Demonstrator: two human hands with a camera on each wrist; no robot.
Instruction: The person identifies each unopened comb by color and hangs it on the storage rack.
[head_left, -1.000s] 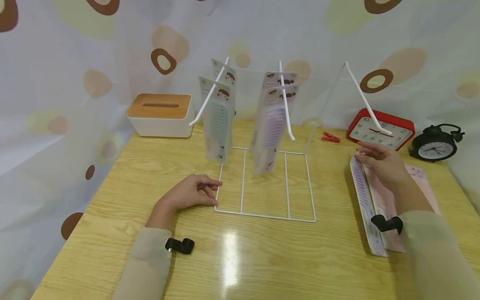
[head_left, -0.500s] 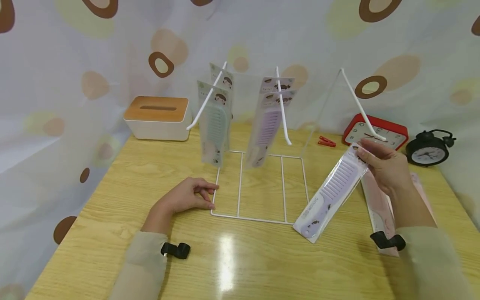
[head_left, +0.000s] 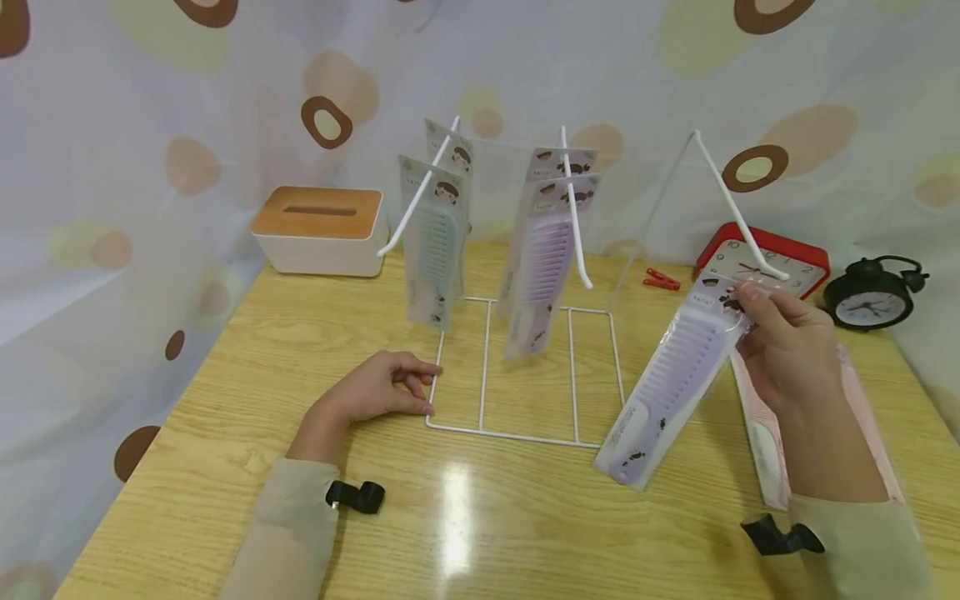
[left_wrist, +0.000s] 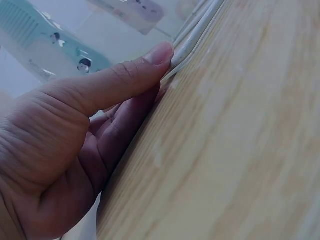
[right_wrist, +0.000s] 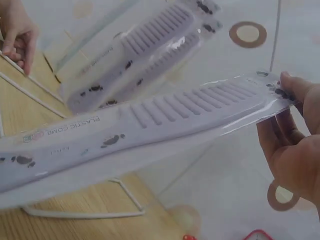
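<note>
Right hand (head_left: 787,350) pinches the top of a packaged purple comb (head_left: 671,387) between thumb and fingers; pack hangs slantwise, header up by the tip of the right hook (head_left: 738,218), foot just above the table (head_left: 225,400) near the rack's front right corner. A second ago this comb lay flat with the pink packs (head_left: 772,442) under that hand; half a second ago it was lifted lower and further from the hook. So it is off the stack and its header has closed on the hook, though no hole is on the wire yet, as far as I can judge. Left hand (head_left: 378,390) has not moved: curled fingers on the table, fingertips against the front left corner of the rack (head_left: 525,433), pressing rather than gripping. Left wrist view shows what the head view cannot: the thumb (left_wrist: 125,80) tip butted against the white wire. Right wrist view shows the comb's teeth and print up close, the thumb on the header, and purple packs (right_wrist: 140,45) hanging behind. Only the head view shows green combs (head_left: 433,242) on the left hook and the clocks (head_left: 870,296).
</note>
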